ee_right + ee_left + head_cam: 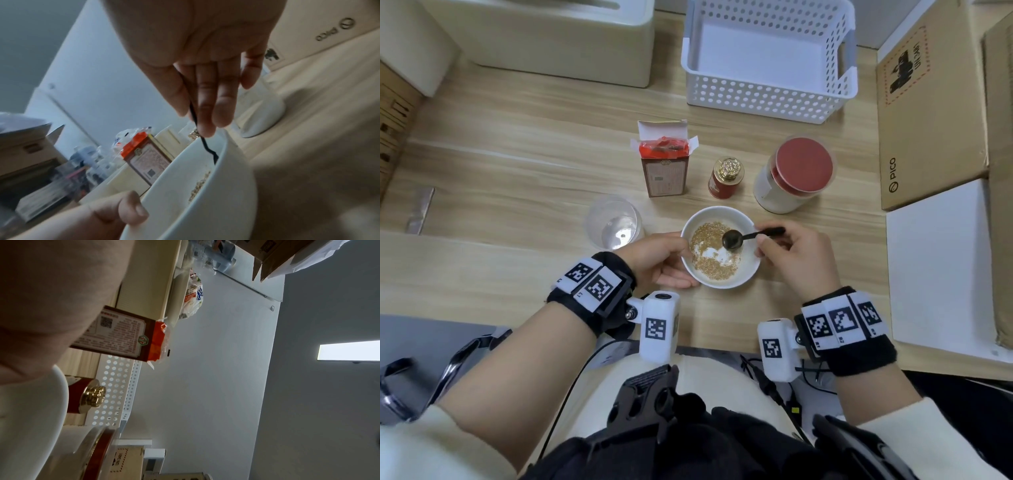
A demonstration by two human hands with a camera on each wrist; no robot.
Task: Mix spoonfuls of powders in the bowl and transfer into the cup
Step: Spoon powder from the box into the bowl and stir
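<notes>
Stirring the powders in the white bowl (pixel 750 270), near the table's front edge.
Left hand (pixel 657 260) cups the bowl; right hand (pixel 794 255) pinches the black spoon (pixel 748 236). Stir gently, so the brown granules (pixel 709 236) and white powder (pixel 717 254) blend without spilling.

A thin black spoon handle (pixel 193 116) is pinched by the fingers of the right hand (pixel 205 68), and its lower end is dipped into the white bowl (pixel 230 186). Brownish grains (pixel 200 185) are seen inside the bowl. The near rim is held by the left hand (pixel 123 209), and a red-topped box (pixel 144 155) is placed behind.
</notes>
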